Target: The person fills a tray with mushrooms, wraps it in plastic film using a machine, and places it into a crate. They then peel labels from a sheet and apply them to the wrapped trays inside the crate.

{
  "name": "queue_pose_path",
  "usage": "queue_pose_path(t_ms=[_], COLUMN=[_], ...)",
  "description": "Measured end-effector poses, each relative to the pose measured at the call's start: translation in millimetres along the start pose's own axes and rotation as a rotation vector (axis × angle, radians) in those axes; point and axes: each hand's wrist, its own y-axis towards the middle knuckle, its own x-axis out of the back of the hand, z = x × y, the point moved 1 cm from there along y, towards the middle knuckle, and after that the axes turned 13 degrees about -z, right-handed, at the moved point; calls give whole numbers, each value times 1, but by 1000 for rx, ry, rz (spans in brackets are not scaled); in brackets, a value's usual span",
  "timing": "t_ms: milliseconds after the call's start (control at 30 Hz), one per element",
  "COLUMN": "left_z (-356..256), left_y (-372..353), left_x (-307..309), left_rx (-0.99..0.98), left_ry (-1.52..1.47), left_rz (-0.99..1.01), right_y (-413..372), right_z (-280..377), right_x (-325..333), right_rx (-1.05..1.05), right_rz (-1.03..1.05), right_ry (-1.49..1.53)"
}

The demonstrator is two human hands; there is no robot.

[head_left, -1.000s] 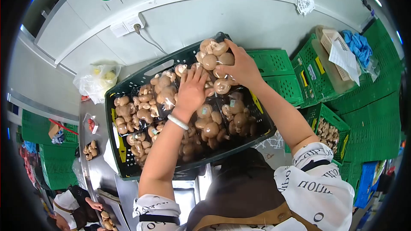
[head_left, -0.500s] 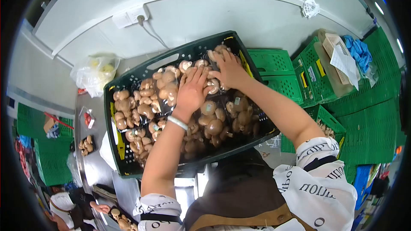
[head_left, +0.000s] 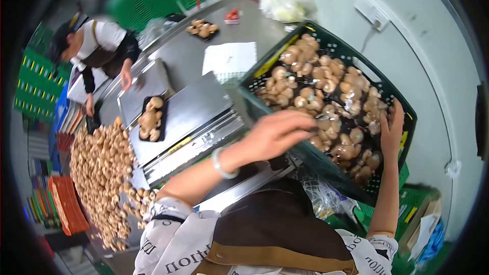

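Bracketing the crate [head_left: 326,165] from two sides, the hands were well apart. The left hand [head_left: 277,132] lay with its fingers stretched out over the near rim, too blurred to tell whether it gripped the rim. The right hand [head_left: 392,125] stood open against the far corner, fingers pointing up. The crate sat at the end of the steel desk [head_left: 188,53], close to the wall, and was filled to the rim with wrapped packs of mushrooms [head_left: 326,84].

With a crate this full, good handling would probably mean closing both hands on the rim or the handle slots rather than pressing flat. It would also mean keeping the crate level so the top packs did not slide, and keeping it off the steel platform [head_left: 191,109] just beside it.

Farther along were a black tray of mushrooms [head_left: 151,117] and a loose heap of mushrooms [head_left: 102,163]. A co-worker [head_left: 99,46] bent over the desk.
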Motion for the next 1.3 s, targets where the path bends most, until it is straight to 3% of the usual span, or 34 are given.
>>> queue_pose_path(t_ms=[33,133,167,200,267,333,500,633,733,833,867,900,933,1000,1200,1267,1300], left_z=[4,23,44,61,47,63,112,137,126,121,121,113,106,110,102,100,77], left_y=[-29,-120,-158,-190,-209,-230,-235,-239,-229,-228,-233,-230,-227,-229,-229,-244,-242], left_x=[34,133,173,207,249,289,319,311,301,296,295,295,294,299,302,301,304], left_rx=[54,515,449,380,451,431,705,652,624,518,458,450,443,424,482,572,537], left_ry=[136,407,588,767,690,989,1022,986,972,822,798,792,781,711,638,269,264], left_rz=[-138,-634,-764,-890,-1136,-1128,-1120,-1136,-1075,-847,-648,-593,-538,-503,-456,-761,-865], right_y=[-9,-44,-56,-73,-99,-126,-170,-168,-151,-158,-163,-173,-185,-211,-211,-199,-187], right_z=[30,119,148,169,208,244,322,362,394,397,395,387,383,374,372,367,363], right_x=[-6,-29,-36,-46,-72,-102,-183,-270,-338,-410,-436,-445,-443,-418,-424,-415,-395], right_rx=[41,193,307,279,499,658,776,814,757,505,396,260,322,638,316,153,139], right_rz=[64,263,303,376,508,530,738,796,728,679,667,861,914,712,736,856,823], right_ry=[92,261,223,291,351,422,583,615,678,693,697,680,664,501,669,744,717])
